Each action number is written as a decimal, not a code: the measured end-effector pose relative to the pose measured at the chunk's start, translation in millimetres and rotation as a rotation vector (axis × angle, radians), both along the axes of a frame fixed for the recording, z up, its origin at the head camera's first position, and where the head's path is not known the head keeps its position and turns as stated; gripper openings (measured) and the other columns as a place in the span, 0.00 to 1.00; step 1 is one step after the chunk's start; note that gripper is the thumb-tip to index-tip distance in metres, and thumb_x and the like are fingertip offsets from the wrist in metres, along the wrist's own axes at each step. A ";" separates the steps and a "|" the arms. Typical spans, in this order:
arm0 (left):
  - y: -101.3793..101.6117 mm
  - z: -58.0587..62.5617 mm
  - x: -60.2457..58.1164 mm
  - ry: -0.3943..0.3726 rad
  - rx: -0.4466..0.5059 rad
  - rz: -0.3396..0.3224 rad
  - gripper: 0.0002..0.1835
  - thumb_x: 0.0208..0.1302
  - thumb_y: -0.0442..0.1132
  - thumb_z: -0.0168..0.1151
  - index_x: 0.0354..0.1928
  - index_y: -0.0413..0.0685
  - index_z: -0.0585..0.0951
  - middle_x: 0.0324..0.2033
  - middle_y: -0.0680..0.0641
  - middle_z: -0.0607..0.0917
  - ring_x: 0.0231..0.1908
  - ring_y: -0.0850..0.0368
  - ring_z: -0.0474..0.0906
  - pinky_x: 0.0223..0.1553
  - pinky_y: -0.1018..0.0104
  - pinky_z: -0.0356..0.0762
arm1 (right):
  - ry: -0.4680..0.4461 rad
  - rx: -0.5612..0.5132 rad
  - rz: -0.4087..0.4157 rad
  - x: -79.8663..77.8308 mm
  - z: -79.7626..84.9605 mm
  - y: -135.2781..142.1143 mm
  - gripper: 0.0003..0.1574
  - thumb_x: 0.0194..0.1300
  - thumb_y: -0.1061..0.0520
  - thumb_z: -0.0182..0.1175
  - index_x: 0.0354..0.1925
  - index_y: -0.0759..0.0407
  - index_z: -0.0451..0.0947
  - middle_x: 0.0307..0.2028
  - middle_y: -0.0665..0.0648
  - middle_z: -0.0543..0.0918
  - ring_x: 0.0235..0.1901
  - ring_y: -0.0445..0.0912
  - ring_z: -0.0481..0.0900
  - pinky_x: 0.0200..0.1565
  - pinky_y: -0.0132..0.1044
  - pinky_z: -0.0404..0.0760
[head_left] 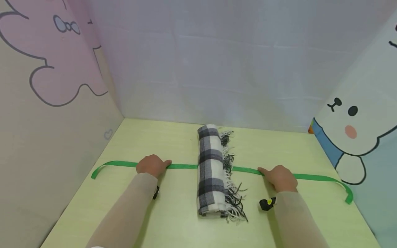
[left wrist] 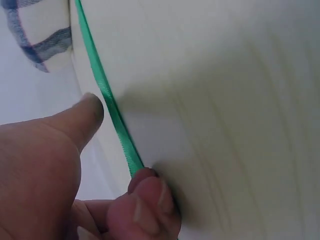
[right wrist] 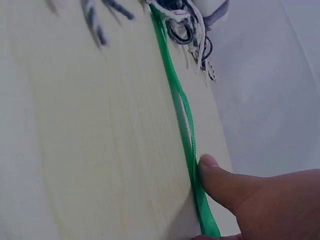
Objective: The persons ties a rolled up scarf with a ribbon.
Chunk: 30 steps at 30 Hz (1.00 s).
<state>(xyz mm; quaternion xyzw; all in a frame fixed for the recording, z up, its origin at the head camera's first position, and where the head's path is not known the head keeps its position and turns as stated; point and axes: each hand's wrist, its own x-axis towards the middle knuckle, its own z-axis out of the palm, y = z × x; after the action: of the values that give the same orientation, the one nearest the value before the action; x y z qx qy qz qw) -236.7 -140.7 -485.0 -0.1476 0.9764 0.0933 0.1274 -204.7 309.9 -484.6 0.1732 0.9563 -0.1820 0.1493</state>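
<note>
A rolled black, grey and white checked scarf (head_left: 211, 168) lies lengthwise on the table, its fringe (head_left: 235, 203) spread along the right side. Crossing beneath it from side to side is a long green ribbon (head_left: 184, 166). To the scarf's left, my left hand (head_left: 152, 165) holds the ribbon in curled fingers (left wrist: 145, 207); the thumb stands apart from them. On the other side, my right hand (head_left: 281, 177) grips the ribbon with the thumb (right wrist: 215, 177) against it. The right fingers are mostly hidden. Both ribbon ends curl loosely outward beyond the hands.
The pale yellow wooden table (head_left: 173, 220) meets a white cloth wall (head_left: 211, 69) at the back. Side panels with cartoon prints, the left panel (head_left: 56, 137) and the right panel (head_left: 378, 165), border it. A black wrist camera (head_left: 266, 204) sits at the right wrist.
</note>
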 end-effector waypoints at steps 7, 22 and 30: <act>5.5 2.8 -0.3 0.039 0.044 -0.008 0.28 0.53 0.66 0.61 0.14 0.48 0.78 0.11 0.53 0.68 0.14 0.60 0.62 0.15 0.68 0.59 | 0.040 -0.071 0.010 -0.8 -1.6 0.8 0.37 0.58 0.27 0.54 0.09 0.50 0.65 0.07 0.48 0.62 0.09 0.42 0.61 0.14 0.34 0.60; 14.6 -12.9 -4.3 0.226 0.439 0.158 0.14 0.56 0.43 0.59 0.18 0.45 0.75 0.16 0.49 0.76 0.17 0.55 0.67 0.17 0.66 0.65 | 0.213 -0.321 -0.103 -11.6 -16.5 -11.8 0.24 0.63 0.51 0.51 0.13 0.55 0.63 0.10 0.52 0.66 0.13 0.46 0.61 0.21 0.37 0.65; 18.1 -21.9 -11.4 0.344 1.044 0.311 0.14 0.59 0.37 0.63 0.42 0.38 0.73 0.37 0.41 0.82 0.28 0.52 0.83 0.32 0.64 0.81 | 0.270 -1.034 -0.410 -14.7 -14.9 -14.5 0.17 0.66 0.58 0.58 0.48 0.66 0.66 0.55 0.66 0.74 0.41 0.51 0.83 0.44 0.41 0.81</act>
<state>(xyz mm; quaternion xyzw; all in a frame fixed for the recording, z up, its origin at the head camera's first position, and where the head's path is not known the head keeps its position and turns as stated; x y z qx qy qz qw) -248.1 -122.7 -506.9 -0.1897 0.7743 0.6037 0.0076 -219.4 295.3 -499.6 0.2347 0.7003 -0.6721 0.0530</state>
